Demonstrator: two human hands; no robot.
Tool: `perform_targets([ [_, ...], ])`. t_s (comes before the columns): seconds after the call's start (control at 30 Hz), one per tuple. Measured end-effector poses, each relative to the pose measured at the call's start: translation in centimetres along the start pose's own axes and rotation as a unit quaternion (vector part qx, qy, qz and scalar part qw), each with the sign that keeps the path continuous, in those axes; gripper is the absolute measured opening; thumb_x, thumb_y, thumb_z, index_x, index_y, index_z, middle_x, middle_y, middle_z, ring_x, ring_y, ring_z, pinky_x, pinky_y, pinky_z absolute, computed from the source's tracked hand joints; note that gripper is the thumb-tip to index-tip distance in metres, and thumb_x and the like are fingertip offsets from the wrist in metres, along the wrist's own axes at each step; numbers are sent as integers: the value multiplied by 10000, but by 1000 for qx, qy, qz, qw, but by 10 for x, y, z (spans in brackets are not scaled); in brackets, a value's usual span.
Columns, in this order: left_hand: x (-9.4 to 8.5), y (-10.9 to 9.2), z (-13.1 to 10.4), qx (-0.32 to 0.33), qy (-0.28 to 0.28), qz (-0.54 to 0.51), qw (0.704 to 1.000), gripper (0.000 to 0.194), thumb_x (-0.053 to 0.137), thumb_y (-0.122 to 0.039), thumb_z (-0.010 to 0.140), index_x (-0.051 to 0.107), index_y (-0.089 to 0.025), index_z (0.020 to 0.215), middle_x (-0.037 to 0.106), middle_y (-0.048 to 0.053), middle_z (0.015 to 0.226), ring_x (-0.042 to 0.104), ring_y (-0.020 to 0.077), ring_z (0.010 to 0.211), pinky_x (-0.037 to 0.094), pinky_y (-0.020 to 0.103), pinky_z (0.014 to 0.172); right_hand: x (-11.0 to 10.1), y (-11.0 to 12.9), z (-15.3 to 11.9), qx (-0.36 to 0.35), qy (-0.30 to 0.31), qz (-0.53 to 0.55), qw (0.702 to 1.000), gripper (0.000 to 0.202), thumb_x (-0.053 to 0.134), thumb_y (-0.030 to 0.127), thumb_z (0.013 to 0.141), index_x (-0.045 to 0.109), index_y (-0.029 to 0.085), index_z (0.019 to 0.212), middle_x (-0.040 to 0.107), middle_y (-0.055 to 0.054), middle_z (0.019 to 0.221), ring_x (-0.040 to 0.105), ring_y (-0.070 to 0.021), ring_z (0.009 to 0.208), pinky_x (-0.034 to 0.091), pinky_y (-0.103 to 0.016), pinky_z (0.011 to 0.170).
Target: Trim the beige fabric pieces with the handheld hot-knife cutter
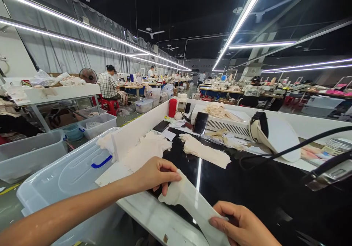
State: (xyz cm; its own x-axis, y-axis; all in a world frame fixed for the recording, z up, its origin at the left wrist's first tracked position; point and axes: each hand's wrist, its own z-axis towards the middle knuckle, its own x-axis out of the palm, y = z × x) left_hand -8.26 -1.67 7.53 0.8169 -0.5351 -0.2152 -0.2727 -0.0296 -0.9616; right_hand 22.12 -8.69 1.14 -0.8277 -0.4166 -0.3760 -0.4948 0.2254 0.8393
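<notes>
A thin cream fabric piece (192,199) is stretched between my two hands above the front edge of the glossy black work surface (255,191). My left hand (162,174) pinches its upper left end between thumb and fingers. Lower down at the right, my right hand (239,222) grips the other end, thumb on top. Beyond them lies a stack of cream cut pieces (205,150) on the black surface. Another spread of cream pieces (148,150) rests to its left, against the white side wall.
Behind the stacks stand a phone (200,123), a red container (172,108) and a white visor (283,138). A black cable (308,142) crosses the right side. A lidded plastic bin (68,165) is at the left. People sit at tables further back.
</notes>
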Motion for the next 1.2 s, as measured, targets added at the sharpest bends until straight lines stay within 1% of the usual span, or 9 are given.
perform_targets([
  [0.27,-12,3,19,-13,-27,-2,1000,528,897,-642,759,819,-157,952,740,15,629,606,115,476,371,201,423,-18,-4,18,-6,-48,-14,999,413,789,637,903,732,228,898,559,74,495,347,-62,379,264,-197,407],
  [0.37,-19,2,36,33,-38,2,999,506,928,-648,786,816,-169,903,743,22,634,674,138,524,417,193,445,-22,-7,29,-27,-98,-3,995,391,763,619,893,732,230,869,599,62,491,385,-63,359,270,-196,419],
  [0.43,-25,-4,54,84,-46,16,995,503,948,-653,803,818,-172,874,756,35,658,753,176,606,491,203,489,-28,-7,40,-60,-167,7,984,385,747,615,885,729,236,820,608,54,477,426,-80,340,299,-206,423],
  [0.53,-36,-24,92,137,-64,27,988,497,976,-638,813,835,-170,903,811,65,772,837,227,776,609,242,615,-52,-1,65,-121,-289,13,949,390,736,637,863,769,249,837,717,5,571,620,-167,421,465,-259,475],
  [0.63,-44,-46,139,190,-93,36,977,435,940,-584,895,863,-168,994,865,95,945,857,235,939,676,291,811,-92,11,93,-163,-388,5,907,507,686,712,852,828,260,1033,880,-82,920,845,-294,819,655,-372,769],
  [0.77,-39,-48,193,240,-121,73,961,247,833,-414,974,886,-184,1047,887,75,1122,827,238,1097,637,316,1009,-131,13,125,-201,-506,-47,837,572,600,715,888,844,250,1113,886,-147,1143,818,-391,1086,605,-519,1038],
  [0.83,-32,-32,208,239,-121,111,957,158,810,-328,945,890,-192,960,890,52,1083,817,248,1089,611,316,1017,-134,2,138,-223,-513,-81,825,537,568,666,905,846,244,1087,886,-159,1169,803,-401,1125,598,-537,1062],
  [1.0,-24,20,216,215,-80,212,950,146,755,-231,912,898,-207,927,890,21,990,801,240,985,579,309,961,-118,-40,154,-249,-455,-170,838,414,522,458,969,863,244,1065,892,-133,1243,829,-346,1185,623,-499,1102],
  [1.2,-31,37,213,216,-60,289,931,214,706,-246,1017,894,-212,1113,895,59,1228,807,257,1157,568,335,1070,-115,-63,160,-235,-430,-255,834,444,441,306,1082,861,213,1191,862,-142,1361,827,-313,1239,640,-474,1105],
])
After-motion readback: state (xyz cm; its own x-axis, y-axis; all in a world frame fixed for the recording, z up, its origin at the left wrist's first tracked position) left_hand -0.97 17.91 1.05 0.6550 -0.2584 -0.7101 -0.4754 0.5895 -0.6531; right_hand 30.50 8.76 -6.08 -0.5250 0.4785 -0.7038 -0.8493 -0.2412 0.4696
